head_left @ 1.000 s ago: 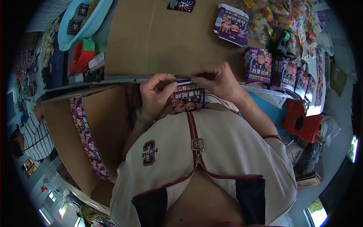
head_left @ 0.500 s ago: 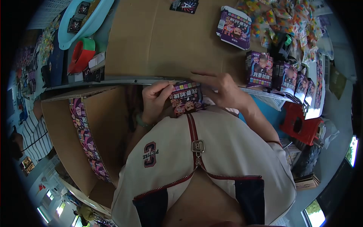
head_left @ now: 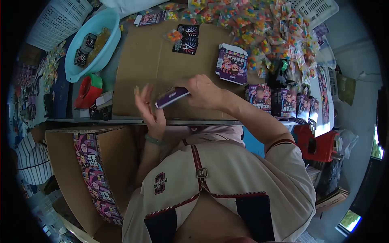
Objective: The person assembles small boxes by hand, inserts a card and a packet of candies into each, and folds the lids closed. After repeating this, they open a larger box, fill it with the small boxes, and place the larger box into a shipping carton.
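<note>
Brown cardboard sheet (head_left: pixel 137 69), near edge: right hand (head_left: pixel 204 93) grips purple printed box (head_left: pixel 172 98), left hand (head_left: pixel 152 113) empty, loosely spread beside it; likely box-folding, next needing squared flaps.

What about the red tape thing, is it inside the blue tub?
No, the red tape dispenser sits outside the blue tub, just beside it.

Toward the far left corner of the desk (head_left: pixel 186 122), the basin (head_left: pixel 73 76) is pale blue; toward the far right, the candy packets (head_left: pixel 251 34) are speckled orange, yellow, green and red. Near the front edge, the held box (head_left: pixel 172 98) is purple with a white strip (the cardboard sheet (head_left: pixel 139 65) is plain brown), and the cards (head_left: pixel 187 38) are black with white letters.
</note>
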The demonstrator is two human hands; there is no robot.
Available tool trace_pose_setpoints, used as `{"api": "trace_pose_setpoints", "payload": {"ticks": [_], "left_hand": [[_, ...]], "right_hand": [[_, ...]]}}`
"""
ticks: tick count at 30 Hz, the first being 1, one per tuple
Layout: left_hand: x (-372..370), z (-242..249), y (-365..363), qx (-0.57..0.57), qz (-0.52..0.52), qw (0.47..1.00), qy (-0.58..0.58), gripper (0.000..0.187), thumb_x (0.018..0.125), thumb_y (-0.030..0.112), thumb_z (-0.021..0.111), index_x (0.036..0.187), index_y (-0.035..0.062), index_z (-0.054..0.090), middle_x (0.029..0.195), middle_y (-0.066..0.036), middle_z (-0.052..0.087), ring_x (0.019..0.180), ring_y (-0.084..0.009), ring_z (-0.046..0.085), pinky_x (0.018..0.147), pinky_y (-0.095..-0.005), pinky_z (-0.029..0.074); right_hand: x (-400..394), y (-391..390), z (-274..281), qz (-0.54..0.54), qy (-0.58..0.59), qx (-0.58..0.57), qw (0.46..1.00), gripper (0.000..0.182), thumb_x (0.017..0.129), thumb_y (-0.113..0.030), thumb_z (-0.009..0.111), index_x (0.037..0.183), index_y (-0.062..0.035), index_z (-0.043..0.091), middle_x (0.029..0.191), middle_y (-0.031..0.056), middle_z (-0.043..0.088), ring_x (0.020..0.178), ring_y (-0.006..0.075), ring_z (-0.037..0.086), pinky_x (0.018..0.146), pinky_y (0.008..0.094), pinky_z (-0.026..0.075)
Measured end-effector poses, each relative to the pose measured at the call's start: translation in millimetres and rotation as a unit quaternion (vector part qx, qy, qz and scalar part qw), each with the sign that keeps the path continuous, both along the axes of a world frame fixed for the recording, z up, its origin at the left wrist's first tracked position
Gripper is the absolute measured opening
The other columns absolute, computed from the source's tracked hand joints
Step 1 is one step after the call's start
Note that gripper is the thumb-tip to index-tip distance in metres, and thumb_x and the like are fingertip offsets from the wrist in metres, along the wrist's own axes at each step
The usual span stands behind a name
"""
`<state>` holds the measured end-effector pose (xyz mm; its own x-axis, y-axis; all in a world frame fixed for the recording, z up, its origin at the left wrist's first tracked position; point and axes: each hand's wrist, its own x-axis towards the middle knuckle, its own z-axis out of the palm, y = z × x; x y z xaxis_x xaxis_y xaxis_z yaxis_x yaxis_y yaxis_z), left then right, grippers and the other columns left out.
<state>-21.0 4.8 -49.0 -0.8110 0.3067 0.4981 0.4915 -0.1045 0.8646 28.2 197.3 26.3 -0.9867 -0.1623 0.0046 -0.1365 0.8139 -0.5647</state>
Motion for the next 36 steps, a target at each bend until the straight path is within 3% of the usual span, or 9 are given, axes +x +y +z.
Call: {"api": "trace_pose_setpoints", "payload": {"ticks": [6, 11, 13, 15, 16, 22, 29, 31, 36], "left_hand": [[22.4, -3.8, 21.8, -0.014, 0.06, 0.994, -0.091, 0.098, 0.075, 0.008, 0.073, 0.147, -0.0021, 0.007, 0.141, -0.023, 0.034, 0.13, -0.0311, 0.038, 0.109, -0.0414, 0.029], [10.9, -16.0, 28.0, -0.098, 0.12, 0.982, -0.112, 0.116, 0.064, 0.014, 0.085, 0.146, -0.0051, 0.005, 0.14, -0.023, 0.032, 0.128, -0.0325, 0.037, 0.107, -0.0414, 0.031], [6.7, 1.6, 21.9, -0.091, 0.136, 0.979, -0.12, 0.117, 0.063, 0.012, 0.086, 0.147, -0.0037, 0.006, 0.142, -0.022, 0.03, 0.13, -0.0315, 0.035, 0.107, -0.0404, 0.032], [3.9, 2.4, 9.4, -0.132, 0.183, 0.97, -0.085, 0.121, 0.057, 0.01, 0.088, 0.147, -0.0015, 0.009, 0.14, -0.019, 0.032, 0.128, -0.0297, 0.036, 0.105, -0.039, 0.034], [8.0, -4.0, 5.6, -0.131, 0.184, 0.97, -0.084, 0.121, 0.057, 0.01, 0.088, 0.147, -0.0015, 0.009, 0.14, -0.019, 0.032, 0.128, -0.0297, 0.036, 0.105, -0.039, 0.034], [14.2, -5.5, 2.8, -0.109, 0.164, 0.963, -0.184, 0.109, 0.052, 0.006, 0.089, 0.139, 0.0004, 0.022, 0.127, -0.013, 0.039, 0.116, -0.0244, 0.042, 0.1, -0.0379, 0.038], [12.5, -24.8, -5.7, -0.078, 0.097, 0.985, -0.123, 0.105, 0.055, 0.008, 0.088, 0.136, 0.0017, 0.023, 0.128, -0.012, 0.037, 0.117, -0.0222, 0.04, 0.098, -0.0378, 0.039], [13.4, -24.8, -6.0, -0.069, 0.078, 0.986, -0.127, 0.105, 0.055, 0.009, 0.088, 0.137, 0.0014, 0.023, 0.129, -0.012, 0.037, 0.118, -0.0225, 0.04, 0.099, -0.0377, 0.038], [14.3, -18.2, -5.7, -0.092, 0.088, 0.984, -0.125, 0.104, 0.057, 0.012, 0.089, 0.138, -0.0005, 0.024, 0.131, -0.013, 0.039, 0.12, -0.0237, 0.041, 0.101, -0.038, 0.037]], "right_hand": [[-19.1, -6.8, -18.7, -0.04, -0.008, -0.103, 0.994, 0.027, 0.085, -0.028, 0.062, 0.09, -0.0023, 0.066, 0.076, 0.0209, 0.065, 0.077, 0.0408, 0.063, 0.073, 0.0473, 0.051], [-19.0, 0.0, -7.4, 0.11, -0.1, -0.152, 0.977, 0.035, 0.084, -0.029, 0.065, 0.11, -0.0053, 0.062, 0.092, 0.0233, 0.066, 0.09, 0.0376, 0.064, 0.078, 0.0436, 0.051], [-20.9, 50.2, -27.9, 0.104, 0.047, -0.057, 0.992, 0.04, 0.082, -0.03, 0.066, 0.115, -0.0071, 0.061, 0.1, 0.0225, 0.065, 0.099, 0.0348, 0.063, 0.084, 0.0415, 0.05], [-40.6, 112.8, -14.6, -0.131, -0.035, 0.152, 0.979, 0.036, 0.083, -0.024, 0.062, 0.116, -0.0097, 0.062, 0.094, 0.017, 0.068, 0.091, 0.0351, 0.065, 0.079, 0.0447, 0.052], [-44.4, 150.4, -24.2, -0.233, -0.072, 0.306, 0.92, 0.021, 0.085, -0.024, 0.061, 0.091, -0.0058, 0.07, 0.103, 0.0156, 0.068, 0.089, 0.0319, 0.068, 0.073, 0.0426, 0.056], [-38.7, 223.4, -23.2, -0.494, -0.17, 0.339, 0.783, 0.024, 0.083, -0.017, 0.067, 0.103, -0.0048, 0.068, 0.111, 0.0148, 0.062, 0.102, 0.0294, 0.063, 0.079, 0.0416, 0.054], [-34.5, 217.2, -11.8, -0.414, -0.078, 0.414, 0.807, 0.033, 0.082, -0.018, 0.065, 0.116, -0.018, 0.064, 0.113, 0.0115, 0.06, 0.112, 0.0322, 0.056, 0.086, 0.0442, 0.05], [-49.4, 186.7, 0.1, -0.35, 0.014, 0.334, 0.875, 0.028, 0.081, -0.021, 0.064, 0.108, -0.0173, 0.067, 0.108, 0.0119, 0.063, 0.105, 0.0327, 0.06, 0.084, 0.0444, 0.051], [-105.4, 115.0, -14.1, -0.167, -0.102, 0.095, 0.976, 0.024, 0.078, -0.024, 0.063, 0.095, -0.0079, 0.067, 0.093, 0.0144, 0.067, 0.09, 0.0314, 0.064, 0.079, 0.0447, 0.051]]}}
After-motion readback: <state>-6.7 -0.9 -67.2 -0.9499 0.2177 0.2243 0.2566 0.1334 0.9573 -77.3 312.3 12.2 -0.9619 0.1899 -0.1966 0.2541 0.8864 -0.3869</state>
